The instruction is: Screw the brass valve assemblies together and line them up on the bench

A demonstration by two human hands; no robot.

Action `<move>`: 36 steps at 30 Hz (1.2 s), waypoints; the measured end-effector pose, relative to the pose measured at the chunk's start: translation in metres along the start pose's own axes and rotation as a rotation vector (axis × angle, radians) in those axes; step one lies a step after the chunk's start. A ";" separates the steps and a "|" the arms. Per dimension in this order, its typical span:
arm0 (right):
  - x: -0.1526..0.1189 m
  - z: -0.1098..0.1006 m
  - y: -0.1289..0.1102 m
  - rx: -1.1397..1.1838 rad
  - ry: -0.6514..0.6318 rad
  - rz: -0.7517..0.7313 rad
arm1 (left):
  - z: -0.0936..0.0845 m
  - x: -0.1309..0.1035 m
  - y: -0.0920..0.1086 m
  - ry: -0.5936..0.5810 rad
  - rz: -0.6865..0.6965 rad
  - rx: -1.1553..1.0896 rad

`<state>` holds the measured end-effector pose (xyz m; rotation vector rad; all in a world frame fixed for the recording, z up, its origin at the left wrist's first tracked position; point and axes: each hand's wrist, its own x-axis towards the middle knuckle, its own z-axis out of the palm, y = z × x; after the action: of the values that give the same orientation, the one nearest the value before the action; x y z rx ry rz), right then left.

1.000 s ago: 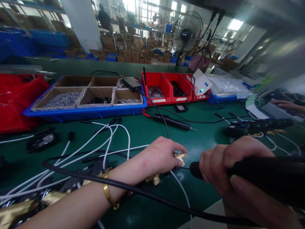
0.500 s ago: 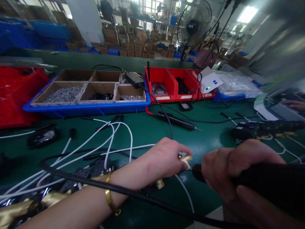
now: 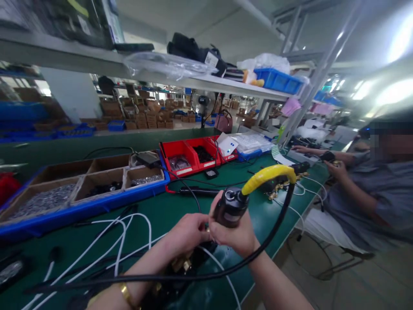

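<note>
Gripping firmly: right hand [image 3: 235, 236] clamped round driver [image 3: 229, 212], fingers wrapped on its body, cord end up. Left hand [image 3: 189, 231] just beside it, thumb and fingers together on a fitting [image 3: 207, 230], right at the grip's left side.

Room: bench [image 3: 258, 211] edge runs diagonally on the near right of the grip; right forearm crosses it. Strip of green top shows right of the grip. Beyond the grip, black rod [image 3: 199, 192] lies close, then bins [image 3: 165, 162]; tray [image 3: 97, 210] well off to the left. Cord [image 3: 286, 209] arcs out right of the grip, then sweeps across in front, over the left forearm. White cables [image 3: 150, 234] loop left of the left hand.

Materials: driver black, rounded, metal ring on top; sleeve [image 3: 271, 174] on its cord bright yellow. Fitting brass. Bench top smooth, a bit glossy. Bins red; tray blue, cardboard dividers, loose shiny bits inside.

Hard to see: fitting only a sliver, rest behind the hands. Driver tip hidden by right hand. Parts under left forearm dark, brass glinting, shapes unclear. Tray cut off at left, co-worker [image 3: 358, 202] at far right.
</note>
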<state>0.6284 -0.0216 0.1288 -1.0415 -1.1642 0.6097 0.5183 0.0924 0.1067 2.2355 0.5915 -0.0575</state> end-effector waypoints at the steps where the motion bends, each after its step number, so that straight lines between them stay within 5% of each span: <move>1: -0.001 0.000 -0.006 0.007 0.004 -0.025 | 0.000 -0.001 0.001 0.001 0.019 0.018; 6: -0.021 -0.005 -0.048 0.056 0.192 -0.108 | 0.002 -0.009 0.008 0.016 0.064 0.071; 10: -0.039 -0.015 -0.072 -0.010 0.219 -0.018 | 0.001 -0.027 0.011 0.147 0.014 0.137; 14: -0.046 -0.017 -0.083 -0.144 0.160 0.084 | -0.011 -0.071 0.016 0.266 -0.010 0.178; 18: -0.027 -0.002 -0.098 -0.270 0.130 0.100 | -0.021 -0.133 0.018 0.228 0.004 0.024; 22: 0.016 0.031 -0.118 -0.469 0.056 0.076 | -0.024 -0.189 0.007 0.217 -0.007 -0.510; 27: 0.077 0.092 -0.129 -0.726 -0.118 0.028 | -0.046 -0.241 -0.020 0.559 0.055 -1.147; 30: 0.110 0.134 -0.114 -0.859 -0.253 0.039 | -0.078 -0.263 -0.040 0.774 0.071 -1.306; 36: 0.152 0.215 -0.050 -1.027 -0.552 0.024 | -0.150 -0.299 -0.107 1.004 -0.141 -1.478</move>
<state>0.4692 0.1576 0.2496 -1.8072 -2.0470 0.2895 0.1843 0.1427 0.2013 0.6391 0.8654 1.1042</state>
